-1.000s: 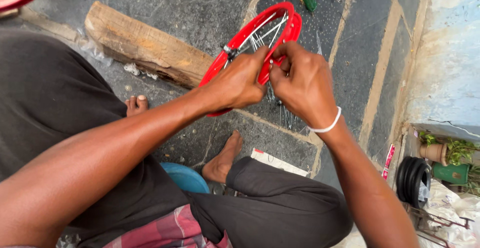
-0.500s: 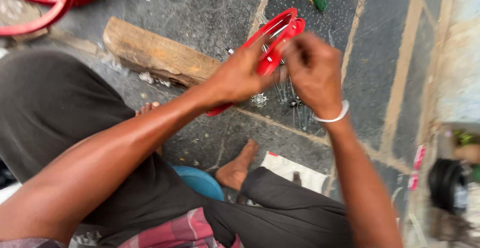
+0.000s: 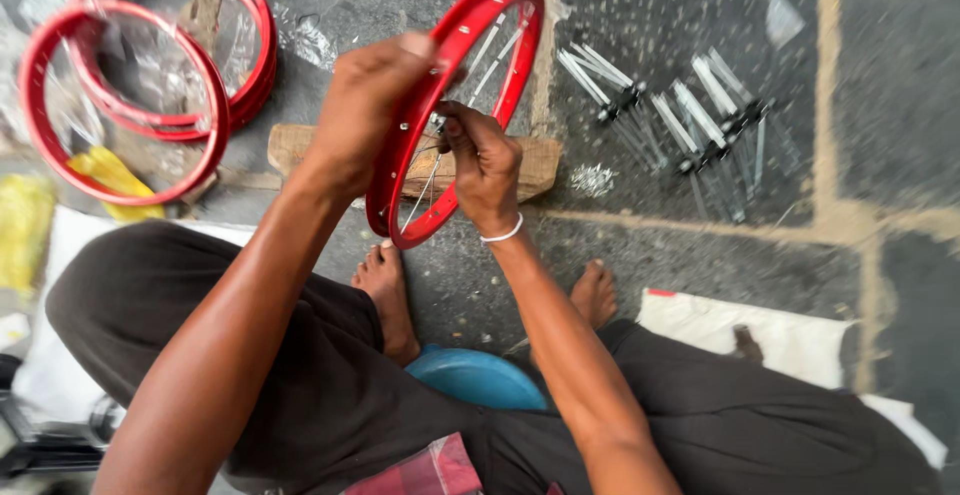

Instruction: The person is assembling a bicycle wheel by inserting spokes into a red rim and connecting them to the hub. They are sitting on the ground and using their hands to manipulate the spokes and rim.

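With the left hand (image 3: 365, 115) gripping the red wheel rim (image 3: 440, 125) upright, the right hand (image 3: 487, 165) apparently pinches a spoke (image 3: 432, 177); steady the rim while seating it.

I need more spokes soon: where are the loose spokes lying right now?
In the head view the loose spokes lie in bundles on the stone floor, upper right, just right of the red rim and the wooden block.

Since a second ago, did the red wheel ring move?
Cannot tell: the camera itself swung. Against the wooden block, the red rim sits much as before, gripped by the left hand and right hand.
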